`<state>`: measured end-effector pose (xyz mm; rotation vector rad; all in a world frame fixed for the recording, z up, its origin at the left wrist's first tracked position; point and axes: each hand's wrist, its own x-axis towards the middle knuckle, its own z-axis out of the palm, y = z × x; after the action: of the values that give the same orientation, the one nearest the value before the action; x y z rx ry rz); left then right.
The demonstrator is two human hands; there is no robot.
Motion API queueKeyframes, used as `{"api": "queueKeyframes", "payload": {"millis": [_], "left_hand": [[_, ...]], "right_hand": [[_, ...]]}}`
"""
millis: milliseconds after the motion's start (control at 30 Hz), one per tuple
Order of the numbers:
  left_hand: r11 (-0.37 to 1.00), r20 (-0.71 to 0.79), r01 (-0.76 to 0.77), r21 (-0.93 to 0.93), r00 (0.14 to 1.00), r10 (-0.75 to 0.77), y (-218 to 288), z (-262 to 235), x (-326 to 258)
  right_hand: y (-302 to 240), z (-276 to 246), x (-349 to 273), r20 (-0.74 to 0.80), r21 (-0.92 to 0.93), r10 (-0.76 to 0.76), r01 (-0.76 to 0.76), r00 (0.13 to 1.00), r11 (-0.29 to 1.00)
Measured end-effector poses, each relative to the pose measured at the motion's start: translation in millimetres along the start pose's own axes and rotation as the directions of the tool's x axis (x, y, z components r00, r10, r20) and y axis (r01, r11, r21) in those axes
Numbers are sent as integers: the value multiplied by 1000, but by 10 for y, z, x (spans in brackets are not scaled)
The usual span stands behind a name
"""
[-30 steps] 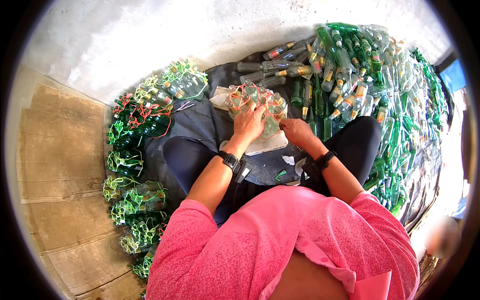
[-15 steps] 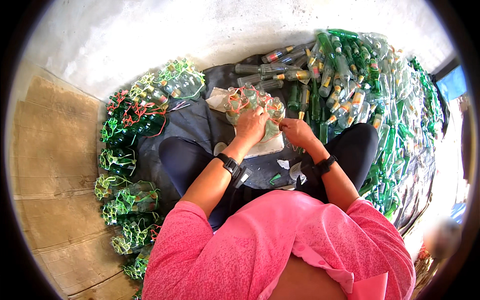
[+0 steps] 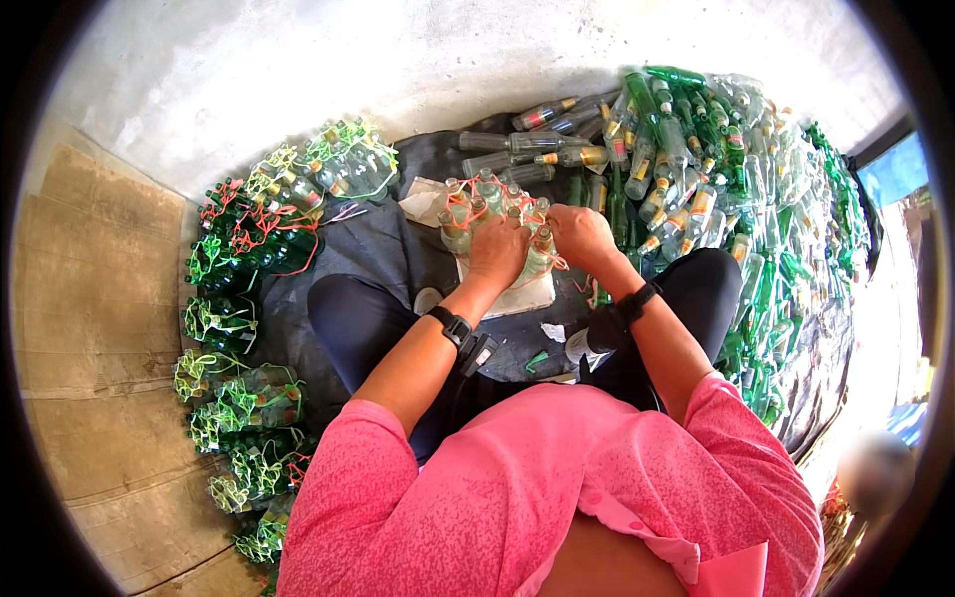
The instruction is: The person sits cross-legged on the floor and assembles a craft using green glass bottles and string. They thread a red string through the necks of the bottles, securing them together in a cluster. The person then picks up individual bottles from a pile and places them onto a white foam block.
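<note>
A cluster of clear glass bottles [image 3: 456,237] stands upright in front of me, with red plastic strip [image 3: 484,189] wound about the necks. My left hand [image 3: 499,251] is closed against the near bottle necks; its fingertips are partly hidden, so I cannot make out what it grips. At the cluster's right side, my right hand [image 3: 585,237] pinches the red strip beside a bottle neck. Loose strip hangs just below these fingers. Under the bottles lies a pale flat board [image 3: 525,297].
Loose green and clear bottles [image 3: 696,169] are heaped on the right. Bottle bundles tied with green and red strip [image 3: 239,403] line the left, beside a cardboard sheet [image 3: 104,348]. A black sheet [image 3: 373,244] covers the floor, up to a white wall [image 3: 398,60].
My right hand has moved up and slightly left, closer to the bottle necks, with the strip. My left hand stays at the near necks. The whole view has shifted slightly.
</note>
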<state>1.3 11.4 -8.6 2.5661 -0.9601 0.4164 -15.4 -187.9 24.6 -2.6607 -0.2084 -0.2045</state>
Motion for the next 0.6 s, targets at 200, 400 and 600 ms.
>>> {"api": "queueKeyframes", "payload": {"millis": [200, 400, 600], "left_hand": [[997, 69, 70, -27, 995, -68, -7, -56, 6], [773, 321, 590, -233, 797, -512, -266, -398, 4], [428, 556, 830, -358, 558, -616, -690, -186, -135]], "right_hand": [[247, 422, 129, -1, 123, 205, -203, 979, 971], [504, 578, 97, 201, 461, 290, -351, 936, 815], [418, 506, 116, 365, 617, 239, -426, 900, 661]]}}
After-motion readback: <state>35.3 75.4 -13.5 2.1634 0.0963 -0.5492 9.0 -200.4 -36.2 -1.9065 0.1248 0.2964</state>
